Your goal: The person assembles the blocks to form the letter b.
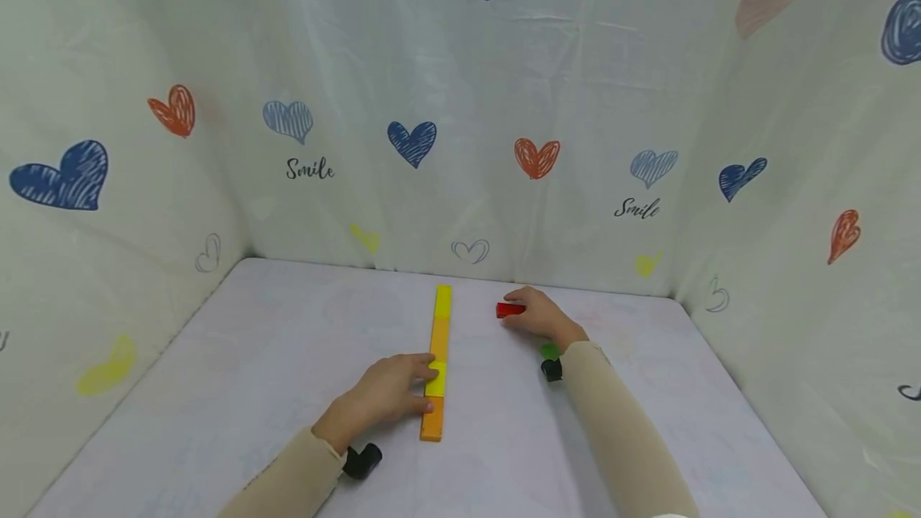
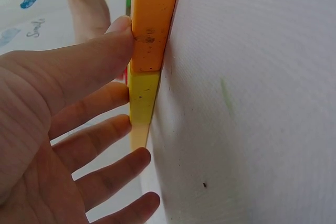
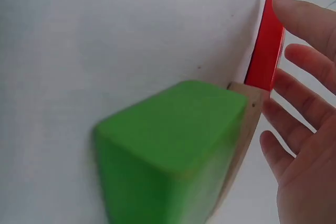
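In the head view a straight row of yellow blocks [image 1: 443,302] and orange blocks [image 1: 432,424] lies on the white table. My left hand [image 1: 384,388] rests against its left side: the thumb touches an orange block [image 2: 152,19] and fingertips touch the yellow block [image 2: 143,97]. Further right, my right hand [image 1: 538,316] is around a red block [image 1: 509,309], its thumb touching one end. The right wrist view has the red block [image 3: 266,51] meeting a wood-coloured block [image 3: 251,95], with a green block [image 3: 178,124] closer to the camera. Those right fingers are spread and fairly straight.
White curtains [image 1: 482,78] printed with hearts stand behind the table [image 1: 302,326] and along both sides. Black camera-like pieces sit by the left wrist [image 1: 362,462] and right wrist [image 1: 552,370].
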Available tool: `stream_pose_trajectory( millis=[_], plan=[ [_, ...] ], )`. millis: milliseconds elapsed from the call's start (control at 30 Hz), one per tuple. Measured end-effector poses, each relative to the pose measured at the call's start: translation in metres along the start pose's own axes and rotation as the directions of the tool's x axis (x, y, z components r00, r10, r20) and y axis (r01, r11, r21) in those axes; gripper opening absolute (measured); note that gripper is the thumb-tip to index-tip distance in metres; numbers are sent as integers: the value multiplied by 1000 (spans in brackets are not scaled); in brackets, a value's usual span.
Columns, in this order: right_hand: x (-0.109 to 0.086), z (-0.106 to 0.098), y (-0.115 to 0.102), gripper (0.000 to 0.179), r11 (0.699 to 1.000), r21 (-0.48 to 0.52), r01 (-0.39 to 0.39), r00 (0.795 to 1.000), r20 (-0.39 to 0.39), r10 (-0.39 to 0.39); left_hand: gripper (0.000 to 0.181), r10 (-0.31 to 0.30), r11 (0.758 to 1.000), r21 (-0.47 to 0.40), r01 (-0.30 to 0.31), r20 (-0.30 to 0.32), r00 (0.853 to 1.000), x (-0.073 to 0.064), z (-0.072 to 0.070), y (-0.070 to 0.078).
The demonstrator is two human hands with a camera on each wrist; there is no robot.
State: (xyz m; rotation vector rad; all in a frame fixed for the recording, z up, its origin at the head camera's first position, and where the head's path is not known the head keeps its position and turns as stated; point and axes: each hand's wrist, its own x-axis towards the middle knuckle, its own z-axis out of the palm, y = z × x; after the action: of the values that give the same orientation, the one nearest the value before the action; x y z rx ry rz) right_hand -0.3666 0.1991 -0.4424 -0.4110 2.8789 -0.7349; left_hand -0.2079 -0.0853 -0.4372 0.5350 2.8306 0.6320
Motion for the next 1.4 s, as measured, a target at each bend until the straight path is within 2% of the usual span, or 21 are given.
stream_pose_trajectory(
  millis=[267, 533, 767, 933, 1400],
  plan=[
    [-4, 0, 4, 46, 998, -60, -20, 1000, 15, 21, 49, 4, 1000, -13, -4, 16, 1000, 1, -1, -1],
    [-6, -1, -2, 40, 999, -28, -37, 999, 13, 38, 49, 14, 1000, -24, -14, 5, 1000, -1, -1, -4],
    [-3, 1, 1, 38, 993, -106, -42, 999, -18, 40, 50, 29, 999, -24, -29, -2, 1000, 2, 0, -4],
    [-5, 3, 1, 38, 995, -80, -52, 999, -12, 51, 49, 33, 999, -20, -33, -1, 999, 2, 1, -3],
    [-17, 7, -9, 33, 997, -59, 47, 999, 17, -46, 51, 28, 999, -18, -28, 2, 1000, 2, 1, -1]
  ],
)
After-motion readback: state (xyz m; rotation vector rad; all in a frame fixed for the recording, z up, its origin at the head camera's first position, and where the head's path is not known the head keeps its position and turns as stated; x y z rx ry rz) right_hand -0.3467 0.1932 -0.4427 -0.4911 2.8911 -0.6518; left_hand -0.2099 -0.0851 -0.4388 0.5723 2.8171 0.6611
